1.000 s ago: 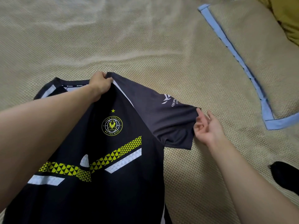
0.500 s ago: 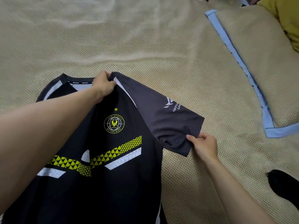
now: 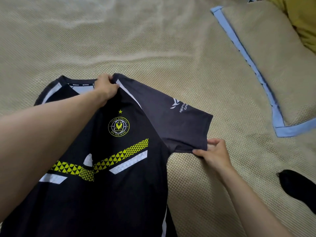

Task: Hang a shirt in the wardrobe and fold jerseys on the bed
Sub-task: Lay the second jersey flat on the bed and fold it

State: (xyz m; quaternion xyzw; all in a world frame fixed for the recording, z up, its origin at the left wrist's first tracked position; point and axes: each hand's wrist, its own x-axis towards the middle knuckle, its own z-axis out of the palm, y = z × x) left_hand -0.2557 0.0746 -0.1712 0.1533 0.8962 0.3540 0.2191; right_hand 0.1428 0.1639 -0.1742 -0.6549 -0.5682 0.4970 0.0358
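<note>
A black jersey [image 3: 119,185] with yellow and white chevron stripes and a round yellow crest lies front side up on the beige bed cover [image 3: 153,45]. My left hand [image 3: 106,88] grips the jersey at the collar, near the shoulder seam. My right hand [image 3: 213,153] pinches the lower hem corner of the dark grey sleeve [image 3: 179,120], which is spread out to the right. The jersey's left shoulder is partly hidden behind my left forearm.
A beige pillow [image 3: 273,57] with a light blue border lies at the right. Yellow fabric [image 3: 304,19] shows at the top right corner. A black piece of cloth [image 3: 299,189] lies at the right edge, beside my right forearm.
My right hand went from open beside the sleeve's edge to pinching the sleeve's lower hem corner. My left hand kept its grip at the collar.
</note>
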